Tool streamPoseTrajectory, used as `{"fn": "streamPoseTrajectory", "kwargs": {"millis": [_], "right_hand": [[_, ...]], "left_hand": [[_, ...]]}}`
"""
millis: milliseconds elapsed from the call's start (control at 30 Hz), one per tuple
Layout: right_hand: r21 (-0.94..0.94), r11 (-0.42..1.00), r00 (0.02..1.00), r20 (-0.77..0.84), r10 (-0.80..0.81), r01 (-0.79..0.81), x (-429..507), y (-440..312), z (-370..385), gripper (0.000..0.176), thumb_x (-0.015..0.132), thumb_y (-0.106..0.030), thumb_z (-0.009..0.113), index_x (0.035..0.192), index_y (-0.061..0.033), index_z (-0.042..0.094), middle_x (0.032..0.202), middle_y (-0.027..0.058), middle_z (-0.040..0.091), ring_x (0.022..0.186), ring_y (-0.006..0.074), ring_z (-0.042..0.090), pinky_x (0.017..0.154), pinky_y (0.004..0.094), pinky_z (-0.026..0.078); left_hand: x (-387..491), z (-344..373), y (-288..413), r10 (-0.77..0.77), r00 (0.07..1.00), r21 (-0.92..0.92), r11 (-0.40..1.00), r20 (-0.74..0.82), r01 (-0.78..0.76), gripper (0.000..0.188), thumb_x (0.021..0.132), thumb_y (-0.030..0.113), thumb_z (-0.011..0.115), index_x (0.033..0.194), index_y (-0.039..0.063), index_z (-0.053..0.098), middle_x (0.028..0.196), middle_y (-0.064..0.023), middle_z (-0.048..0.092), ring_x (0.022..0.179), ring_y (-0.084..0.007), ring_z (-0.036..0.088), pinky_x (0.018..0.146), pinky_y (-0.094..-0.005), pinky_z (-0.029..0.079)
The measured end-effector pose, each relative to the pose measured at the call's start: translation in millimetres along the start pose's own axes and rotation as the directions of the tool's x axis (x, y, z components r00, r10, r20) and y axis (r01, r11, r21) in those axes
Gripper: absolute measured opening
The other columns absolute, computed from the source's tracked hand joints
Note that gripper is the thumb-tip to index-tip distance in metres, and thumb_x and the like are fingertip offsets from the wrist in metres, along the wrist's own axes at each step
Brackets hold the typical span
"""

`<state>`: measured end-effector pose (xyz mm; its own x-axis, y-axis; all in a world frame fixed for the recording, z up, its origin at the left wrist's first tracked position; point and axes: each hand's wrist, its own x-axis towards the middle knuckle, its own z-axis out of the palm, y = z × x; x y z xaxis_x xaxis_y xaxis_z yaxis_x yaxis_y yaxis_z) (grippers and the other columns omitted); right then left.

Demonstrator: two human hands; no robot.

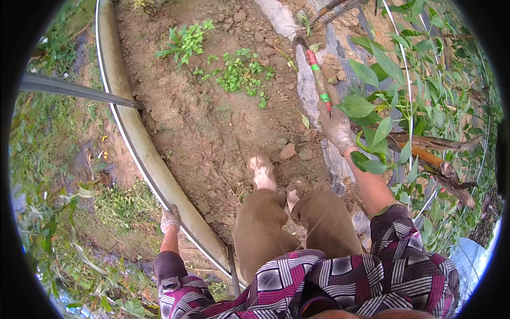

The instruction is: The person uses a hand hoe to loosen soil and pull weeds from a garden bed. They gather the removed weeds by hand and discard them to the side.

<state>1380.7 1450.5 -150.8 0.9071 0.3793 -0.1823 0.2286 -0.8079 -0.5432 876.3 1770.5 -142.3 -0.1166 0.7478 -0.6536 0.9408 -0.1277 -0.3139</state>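
Observation:
My right hand (336,124), in a soiled light work glove, grips a hand sickle (317,78) by the lower end of its handle. Red and green tape wraps the handle, and the dark curved blade (300,40) rests at or just above the torn plastic mulch film (308,85); contact cannot be made out. Pepper plant leaves (360,105) hang close to that wrist. On the other side, my left hand (170,219), gloved too, has its fingers over the metal-edged rim (149,184) of a long pale barrier (159,159).
Low green weeds (241,73) and a leafy clump (187,42) grow from the bare soil ahead. A grey post (83,91) crosses the barrier. Dry woody stalks (434,159) and white strings (406,75) stand among the pepper plants. Clods (287,151) lie near my feet.

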Motion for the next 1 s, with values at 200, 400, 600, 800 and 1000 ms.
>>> {"fn": "streamPoseTrajectory", "kwargs": {"millis": [200, 400, 600, 800, 1000], "right_hand": [[0.237, 0.947, 0.974, 0.110, 0.196, -0.217, 14.8, -47.2, 9.8, 0.055, 0.094, -0.027, 0.052, 0.141, -0.0050, 0.033, 0.123, 0.0192, 0.050, 0.113, 0.0305, 0.049, 0.098, 0.0386, 0.036], [0.412, 0.772, 0.873, 0.294, 0.389, -0.483, 47.6, -154.1, 11.0, 0.056, 0.094, -0.026, 0.051, 0.142, -0.0033, 0.031, 0.118, 0.0201, 0.057, 0.095, 0.0251, 0.062, 0.083, 0.0349, 0.048], [0.499, 0.767, 0.906, 0.333, 0.261, -0.404, 91.1, -233.8, 13.8, 0.057, 0.093, -0.026, 0.055, 0.142, -0.0067, 0.033, 0.114, 0.0259, 0.058, 0.101, 0.0315, 0.062, 0.086, 0.0363, 0.047], [0.568, 0.654, 0.857, 0.436, 0.275, -0.499, 131.7, -208.6, 18.7, 0.055, 0.092, -0.018, 0.056, 0.140, -0.0016, 0.034, 0.121, 0.0199, 0.058, 0.100, 0.0246, 0.062, 0.089, 0.0327, 0.048], [0.665, 0.535, 0.848, 0.332, 0.414, -0.521, 150.5, -134.8, 51.1, 0.051, 0.096, -0.011, 0.049, 0.143, -0.0008, 0.031, 0.112, 0.0062, 0.052, 0.086, 0.0090, 0.052, 0.073, 0.0223, 0.047]], "left_hand": [[32.0, -11.9, -3.0, -0.093, 0.938, 0.318, 0.948, 0.333, -0.019, 0.053, 0.088, 0.042, 0.044, 0.108, -0.004, 0.064, 0.093, -0.0206, 0.069, 0.070, -0.0303, 0.069, 0.076, -0.0411, 0.053], [46.8, -65.3, 91.7, 0.064, 0.781, 0.450, 0.787, 0.622, -0.422, 0.045, 0.090, 0.035, 0.046, 0.108, -0.002, 0.063, 0.074, -0.0130, 0.070, 0.064, -0.0253, 0.068, 0.066, -0.0361, 0.054], [65.8, -128.9, 304.2, 0.679, 0.710, -0.223, 0.733, 0.189, -0.642, 0.034, 0.091, 0.032, 0.050, 0.111, 0.008, 0.062, 0.106, -0.0220, 0.063, 0.099, -0.0390, 0.059, 0.085, -0.0440, 0.047], [25.3, -106.0, 454.8, 0.928, 0.373, -0.177, 0.372, 0.030, -0.911, 0.027, 0.087, 0.030, 0.055, 0.110, 0.019, 0.063, 0.112, -0.0121, 0.060, 0.094, -0.0353, 0.061, 0.081, -0.0448, 0.050], [34.1, -49.5, 553.8, 0.959, 0.278, 0.165, 0.266, 0.055, -0.950, 0.093, 0.073, 0.043, 0.072, 0.148, 0.023, 0.020, 0.149, -0.0150, 0.026, 0.133, -0.0366, 0.033, 0.099, -0.0536, 0.035]]}}
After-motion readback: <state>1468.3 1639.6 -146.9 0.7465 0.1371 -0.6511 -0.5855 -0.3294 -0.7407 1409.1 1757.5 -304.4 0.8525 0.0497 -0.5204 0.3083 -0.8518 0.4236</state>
